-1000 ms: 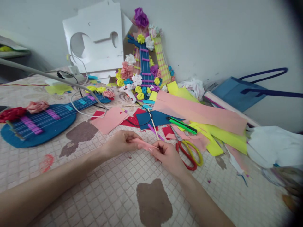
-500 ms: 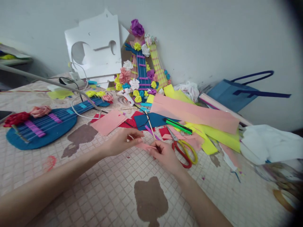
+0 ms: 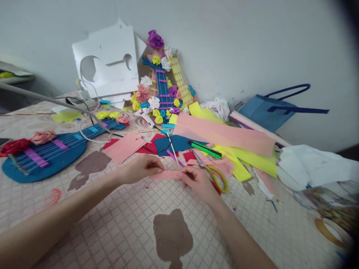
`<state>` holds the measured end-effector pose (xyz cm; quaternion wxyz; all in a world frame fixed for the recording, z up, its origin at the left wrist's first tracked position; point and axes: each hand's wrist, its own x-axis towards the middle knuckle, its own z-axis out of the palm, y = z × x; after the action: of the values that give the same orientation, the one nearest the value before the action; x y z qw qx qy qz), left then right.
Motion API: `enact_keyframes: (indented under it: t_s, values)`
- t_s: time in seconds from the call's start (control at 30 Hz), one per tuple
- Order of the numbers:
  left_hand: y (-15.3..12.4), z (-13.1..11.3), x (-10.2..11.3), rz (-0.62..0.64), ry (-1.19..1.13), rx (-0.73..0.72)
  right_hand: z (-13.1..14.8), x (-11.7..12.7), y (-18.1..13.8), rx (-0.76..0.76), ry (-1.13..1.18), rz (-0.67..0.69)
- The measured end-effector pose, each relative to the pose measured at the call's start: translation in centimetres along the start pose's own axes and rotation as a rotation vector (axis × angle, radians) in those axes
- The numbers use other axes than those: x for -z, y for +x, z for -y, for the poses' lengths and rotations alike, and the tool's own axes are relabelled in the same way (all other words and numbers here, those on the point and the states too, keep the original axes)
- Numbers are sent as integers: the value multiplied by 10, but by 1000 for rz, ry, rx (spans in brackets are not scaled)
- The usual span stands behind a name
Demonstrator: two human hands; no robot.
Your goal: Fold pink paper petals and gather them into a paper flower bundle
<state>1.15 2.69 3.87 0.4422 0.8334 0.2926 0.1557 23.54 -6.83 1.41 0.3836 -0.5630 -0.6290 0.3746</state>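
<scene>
Between my two hands a narrow strip of pink paper (image 3: 169,175) is stretched out, low over the tiled-pattern tablecloth. My left hand (image 3: 141,168) pinches its left end, and my right hand (image 3: 196,181) pinches the right end. Just beyond my right hand lie scissors (image 3: 218,179) with red and yellow handles, the red one partly hidden behind the hand. A green cutter knife (image 3: 206,149) rests on the scraps above them. Past my left hand sits a pink paper sheet (image 3: 123,148), with blue paper (image 3: 168,145) to its right.
A blue guitar-shaped craft (image 3: 53,157) with paper roses lies at left, a cable crossing over it. Behind are a glue gun (image 3: 145,116), flower-covered craft guitars (image 3: 164,87) and white cut-out board (image 3: 106,63). Pink paper (image 3: 224,132), a blue bag (image 3: 265,112) and a tape roll (image 3: 331,231) are at right.
My hands have moved apart, and more of the pink strip shows stretched between them. My right hand now covers more of the red scissor handle. The whole view has shifted slightly.
</scene>
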Motion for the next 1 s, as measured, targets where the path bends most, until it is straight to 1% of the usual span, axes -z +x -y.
enact_keyframes:
  t_s: [0.03, 0.07, 0.13, 0.17, 0.2, 0.27, 0.4, 0.5, 0.63, 0.83, 0.93, 1.0]
  values:
    - [1, 0, 2, -21, -12, 10, -4, 9, -3, -10, -28, -50]
    - [3, 0, 4, -50, -34, 22, -10, 20, -8, -27, -92, -140]
    - [12, -1, 4, -108, -101, 40, -23, 42, -18, -8, -291, -315]
    - [20, -3, 1, -131, -138, 43, -30, 52, -24, -3, -409, -369]
    - [30, -6, -4, -138, -173, 36, -37, 60, -29, 9, -518, -395]
    - [56, -15, -18, -170, -213, -2, -47, 68, -36, 32, -666, -361]
    - [109, -33, -54, -110, -74, -6, -54, 66, -39, -10, -816, -304]
    - [131, -34, -69, -122, 35, 44, -52, 61, -37, -42, -879, -283]
    - [135, -22, -72, -156, 177, 117, -48, 58, -35, -78, -926, -276]
    - [133, -16, -71, -132, 268, 151, -43, 56, -38, -119, -886, -339]
    - [134, -17, -71, -126, 293, 167, -41, 67, -46, -124, -889, -441]
    - [136, -17, -71, -120, 311, 172, -39, 76, -52, -131, -895, -563]
